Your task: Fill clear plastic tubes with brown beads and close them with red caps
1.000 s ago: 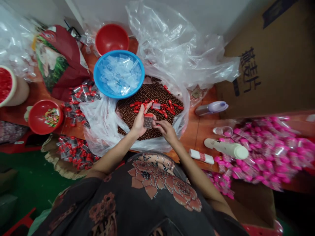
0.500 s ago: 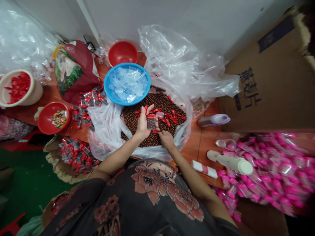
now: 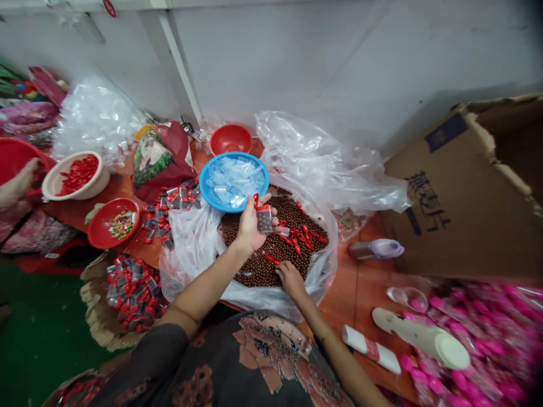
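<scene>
My left hand (image 3: pixel 251 227) is raised above a heap of small brown beads (image 3: pixel 271 254) in a clear plastic bag, its fingers closed on a small clear packet with a red top (image 3: pixel 264 218). My right hand (image 3: pixel 289 277) rests low on the near part of the bead heap, fingers curled down into the beads; what they pinch, if anything, is hidden. Red capsule-shaped pieces (image 3: pixel 302 236) lie scattered on the beads. A blue bowl of empty clear packets (image 3: pixel 233 181) sits just behind my left hand.
Filled red-topped packets lie in piles (image 3: pixel 132 285) at left and beside a red bowl (image 3: pixel 113 222). A white bowl of red pieces (image 3: pixel 77 175), another person's hand (image 3: pixel 17 182), a cardboard box (image 3: pixel 462 198), a white bottle (image 3: pixel 424 338) and pink packets (image 3: pixel 487 339) surround the table.
The camera has tilted up. My right hand left the packet and dropped onto the beads. My left hand kept the packet and lifted it slightly toward the blue bowl.
</scene>
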